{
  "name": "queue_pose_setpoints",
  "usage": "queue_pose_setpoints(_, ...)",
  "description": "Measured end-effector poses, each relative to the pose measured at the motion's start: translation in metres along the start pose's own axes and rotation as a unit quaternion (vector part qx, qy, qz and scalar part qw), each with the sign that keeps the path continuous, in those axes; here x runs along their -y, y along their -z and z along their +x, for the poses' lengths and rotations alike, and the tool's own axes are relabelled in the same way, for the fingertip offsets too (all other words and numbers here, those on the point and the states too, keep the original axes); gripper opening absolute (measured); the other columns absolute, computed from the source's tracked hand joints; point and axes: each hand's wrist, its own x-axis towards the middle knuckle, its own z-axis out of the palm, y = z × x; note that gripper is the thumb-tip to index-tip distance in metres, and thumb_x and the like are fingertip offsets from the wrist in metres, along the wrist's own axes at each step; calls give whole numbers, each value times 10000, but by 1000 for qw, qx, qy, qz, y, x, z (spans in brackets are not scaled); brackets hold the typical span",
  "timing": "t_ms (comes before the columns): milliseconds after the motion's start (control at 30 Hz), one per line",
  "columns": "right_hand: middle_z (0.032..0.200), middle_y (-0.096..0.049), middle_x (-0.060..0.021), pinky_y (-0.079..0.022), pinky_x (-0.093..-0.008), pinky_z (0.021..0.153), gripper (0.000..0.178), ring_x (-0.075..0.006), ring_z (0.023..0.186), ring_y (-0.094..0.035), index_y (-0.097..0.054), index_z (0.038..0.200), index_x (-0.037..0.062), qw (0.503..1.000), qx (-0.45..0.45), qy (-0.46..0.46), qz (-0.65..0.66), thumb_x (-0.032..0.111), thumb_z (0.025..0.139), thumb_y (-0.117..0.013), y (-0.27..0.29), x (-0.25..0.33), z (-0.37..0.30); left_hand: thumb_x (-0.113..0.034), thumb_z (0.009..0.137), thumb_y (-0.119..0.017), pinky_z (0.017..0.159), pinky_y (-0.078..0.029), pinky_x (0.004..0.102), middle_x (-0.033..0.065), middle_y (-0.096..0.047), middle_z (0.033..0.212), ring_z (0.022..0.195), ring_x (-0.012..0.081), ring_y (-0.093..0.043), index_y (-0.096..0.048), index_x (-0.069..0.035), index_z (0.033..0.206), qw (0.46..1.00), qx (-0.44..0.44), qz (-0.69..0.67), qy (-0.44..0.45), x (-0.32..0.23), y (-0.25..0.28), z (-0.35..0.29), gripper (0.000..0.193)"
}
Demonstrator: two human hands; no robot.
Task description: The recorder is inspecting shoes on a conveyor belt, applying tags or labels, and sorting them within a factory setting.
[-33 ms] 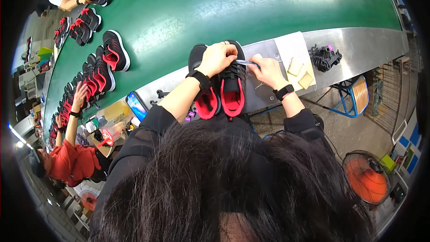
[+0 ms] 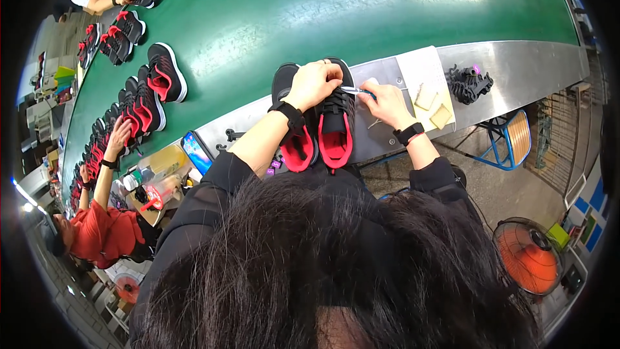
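Note:
A pair of black sneakers with red linings stands at the metal table edge in front of me, a left sneaker [image 2: 284,81] and a right sneaker [image 2: 334,123]. My left hand [image 2: 314,83] lies across their fronts, its thumb and fingers pinched together over the right sneaker's upper laces. Whatever is between those fingertips is hidden. From the right, my right hand [image 2: 387,105] grips a slim tool [image 2: 352,90] with a silver tip and blue end. Its tip points at the laces beside my left fingertips; whether it touches them I cannot tell.
Beyond lies a green work surface [image 2: 310,19] with a row of sneakers [image 2: 145,106] at left. To the right are a paper sheet [image 2: 420,61], two yellowish pads [image 2: 440,116] and a bundle of black laces [image 2: 470,84]. A phone [image 2: 196,152] sits left. Two co-workers are at left.
The hand of the person in red has shifted slightly along the row of sneakers. My hands and the pair of sneakers are almost unmoved; the slim tool has tilted a little.

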Motion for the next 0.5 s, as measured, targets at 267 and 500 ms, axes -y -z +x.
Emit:
queue_pose_setpoints(267,687,-613,-145,-460,-432,608,240,-332,688,-612,-641,913,110,1000,9,-3,-3,332,832,-599,1,7,9,-179,747,-662,670,-486,321,64,-626,779,728,210,-612,-656,-94,825,999,6,-32,23,4,0,4,116)
queue_pose_setpoints(500,714,-625,-149,-463,-415,615,252,-324,698,-617,-642,933,107,1000,19,-7,11,336,843,-585,-3,1,8,-165,767,-649,687,-489,309,77,-651,780,737,184,-629,-656,-76,837,982,-53,-157,90,14,-3,-7,114)
